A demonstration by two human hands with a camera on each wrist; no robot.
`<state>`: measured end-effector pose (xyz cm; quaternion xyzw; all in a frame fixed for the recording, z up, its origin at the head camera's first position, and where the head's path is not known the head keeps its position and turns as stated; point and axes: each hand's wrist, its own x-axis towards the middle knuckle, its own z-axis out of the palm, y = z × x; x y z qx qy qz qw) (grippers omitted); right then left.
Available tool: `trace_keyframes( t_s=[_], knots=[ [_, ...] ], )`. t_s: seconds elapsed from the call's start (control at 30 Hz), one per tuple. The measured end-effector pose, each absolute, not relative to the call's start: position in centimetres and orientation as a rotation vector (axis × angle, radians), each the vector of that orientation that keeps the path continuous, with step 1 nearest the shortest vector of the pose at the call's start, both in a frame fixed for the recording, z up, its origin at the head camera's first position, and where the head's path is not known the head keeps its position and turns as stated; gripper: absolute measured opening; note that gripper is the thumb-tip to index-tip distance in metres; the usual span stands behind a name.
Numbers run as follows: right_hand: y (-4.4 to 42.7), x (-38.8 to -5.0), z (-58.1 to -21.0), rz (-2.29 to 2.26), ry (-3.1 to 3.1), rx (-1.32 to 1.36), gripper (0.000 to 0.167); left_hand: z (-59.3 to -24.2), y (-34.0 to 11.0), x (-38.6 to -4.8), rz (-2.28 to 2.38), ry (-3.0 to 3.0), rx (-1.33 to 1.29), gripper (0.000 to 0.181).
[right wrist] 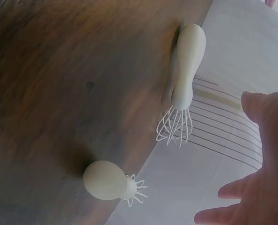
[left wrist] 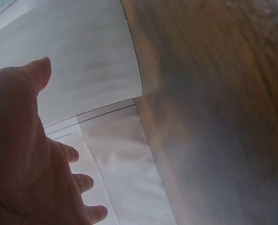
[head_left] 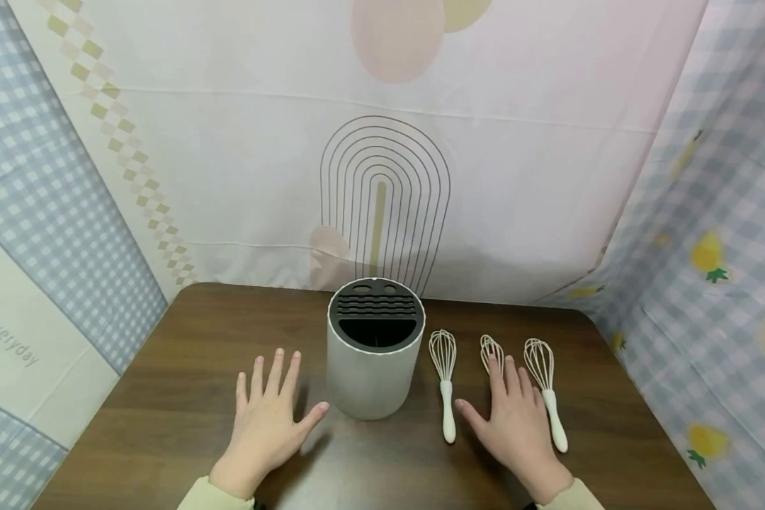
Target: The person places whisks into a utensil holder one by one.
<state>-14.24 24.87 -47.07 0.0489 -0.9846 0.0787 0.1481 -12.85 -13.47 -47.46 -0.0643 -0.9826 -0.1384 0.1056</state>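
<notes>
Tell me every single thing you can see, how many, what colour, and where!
Table: 1, brown, across the lower part of the head view
Holder: 1, whitish with a dark slotted top, standing mid-table
Whisks: 3, white, lying right of the holder, the middle one partly hidden
Back cloth: 1, mostly white with printed shapes, behind the table
Checked cloth: 2 stretches, blue and white, at either side
Sleeves: 2, pale yellow-green, bottom edge
Left hand: 1, bare, left of the holder
Right hand: 1, bare, among the whisks

Bare left hand (head_left: 263,433) at near left, bare right hand (head_left: 521,431) at near right, fingers (head_left: 274,376) outstretched, pale yellow-green cloth sleeves (head_left: 212,495)
</notes>
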Motion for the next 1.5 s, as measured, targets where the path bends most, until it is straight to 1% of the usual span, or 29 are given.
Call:
trace_keyframes(
  t_s=[0.23,0.4,0.57,0.83,1.13,1.5],
  knots=[
    [24.8,-14.2,-46.9,0.281,-2.829,0.152,0.099,-47.4,-13.2,-12.6,-0.428,-2.883,-0.215,0.093],
    [24.4,-14.4,-46.8,0.360,-2.815,0.156,0.098,-47.2,-13.2,-12.8,-0.471,-2.859,-0.211,0.100],
    [24.0,-14.5,-46.7,0.426,-2.836,0.129,0.098,-46.8,-13.2,-13.0,-0.590,-2.821,-0.207,0.107],
    [23.9,-15.2,-46.8,0.662,-2.891,0.078,0.095,-45.7,-12.9,-13.2,-0.757,-2.721,-0.210,0.111],
    [23.8,-16.5,-47.1,1.120,-2.857,-0.029,0.088,-44.8,-11.8,-13.5,-0.995,-2.605,-0.208,0.104],
    [23.6,-17.4,-47.9,1.707,-2.781,-0.176,0.084,-43.1,-10.8,-14.3,-1.084,-2.551,-0.288,0.092]
  ],
)
